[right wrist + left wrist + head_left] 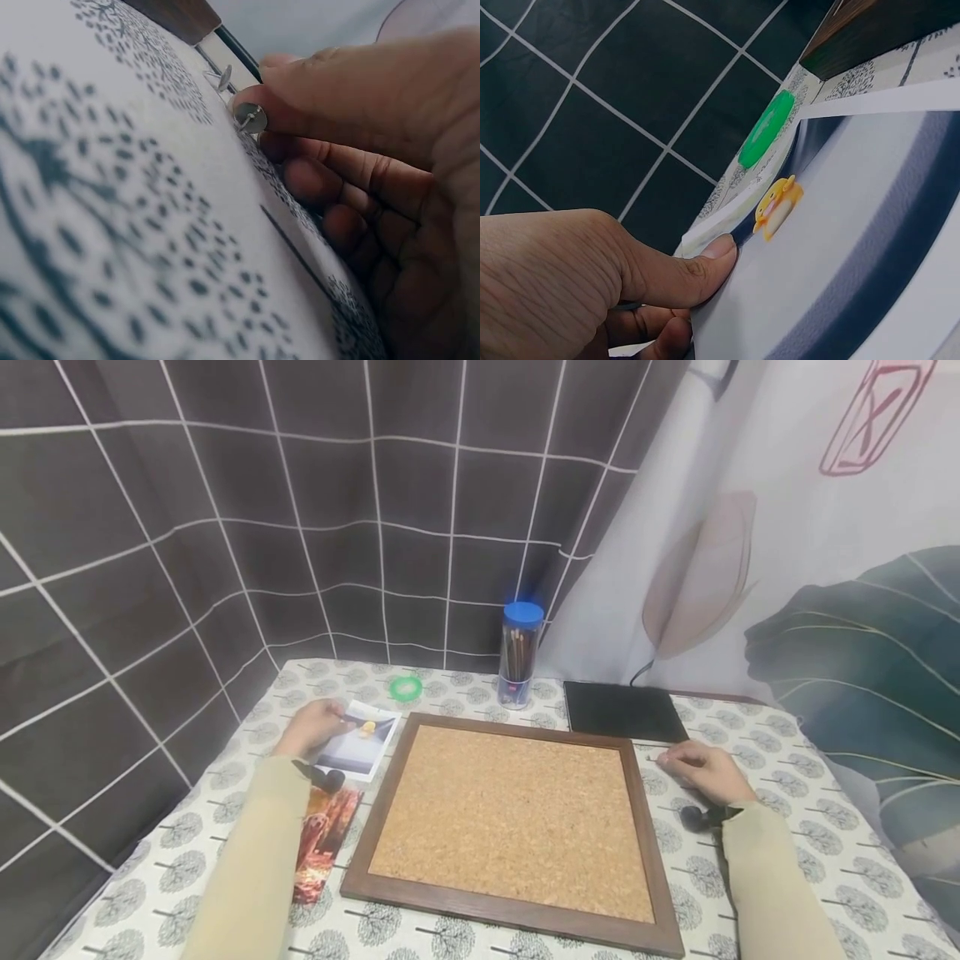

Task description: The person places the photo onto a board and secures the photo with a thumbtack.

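Observation:
In the head view my left hand (315,727) pinches the left edge of a white-bordered photo (352,756) showing a small yellow toy duck (778,206). In the left wrist view the thumb lies on the picture side, the other fingers curled beneath. My right hand (708,770), fingers bent and thumb close to the index finger, is low over the tablecloth right of the framed cork board (517,818). One thumbtack (251,118) appears right at the index fingertip; I cannot tell whether it is gripped. Another tack (225,77) lies just beyond.
A reddish photo (326,835) lies partly under the left sleeve, left of the board. Behind stand a green tape roll (406,688) and a clear blue-lidded tube (517,652) of pencils. A flat black pad (622,710) lies at the back right.

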`<state>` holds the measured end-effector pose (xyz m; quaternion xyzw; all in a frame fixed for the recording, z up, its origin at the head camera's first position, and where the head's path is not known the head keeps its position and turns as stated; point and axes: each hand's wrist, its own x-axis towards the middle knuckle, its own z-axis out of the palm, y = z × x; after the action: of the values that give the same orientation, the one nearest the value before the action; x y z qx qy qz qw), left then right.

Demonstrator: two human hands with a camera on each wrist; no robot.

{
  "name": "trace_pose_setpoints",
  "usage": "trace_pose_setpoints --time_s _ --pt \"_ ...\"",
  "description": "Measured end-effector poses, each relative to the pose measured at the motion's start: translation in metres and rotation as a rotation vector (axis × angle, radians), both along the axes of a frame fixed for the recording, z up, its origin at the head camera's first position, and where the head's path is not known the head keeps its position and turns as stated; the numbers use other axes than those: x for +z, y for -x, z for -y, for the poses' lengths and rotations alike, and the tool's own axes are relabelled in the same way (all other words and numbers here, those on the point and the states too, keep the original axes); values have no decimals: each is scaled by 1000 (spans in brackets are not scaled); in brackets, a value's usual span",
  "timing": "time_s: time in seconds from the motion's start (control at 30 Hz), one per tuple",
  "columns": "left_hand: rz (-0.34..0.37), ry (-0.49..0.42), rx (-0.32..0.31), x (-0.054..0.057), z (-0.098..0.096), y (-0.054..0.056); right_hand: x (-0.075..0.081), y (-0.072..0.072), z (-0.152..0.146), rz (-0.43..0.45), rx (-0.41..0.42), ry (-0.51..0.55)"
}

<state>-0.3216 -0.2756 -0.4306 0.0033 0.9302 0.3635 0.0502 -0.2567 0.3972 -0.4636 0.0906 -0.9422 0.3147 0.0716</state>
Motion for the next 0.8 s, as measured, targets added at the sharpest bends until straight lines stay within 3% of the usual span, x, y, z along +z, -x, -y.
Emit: trace_pose_setpoints --time_s 0.33,0.43,0.67,0.8 --pt "-30 -14 -3 5 1 -3 3 4 -1 33 -2 12" --pt "-37 -68 -6 9 0 -3 6 3 -2 68 11 -3" --pt "-204 -136 6 38 -5 -6 15 1 -2 144 40 -42" --pt "-282 -259 58 53 -11 -8 14 -3 -3 141 61 -48"
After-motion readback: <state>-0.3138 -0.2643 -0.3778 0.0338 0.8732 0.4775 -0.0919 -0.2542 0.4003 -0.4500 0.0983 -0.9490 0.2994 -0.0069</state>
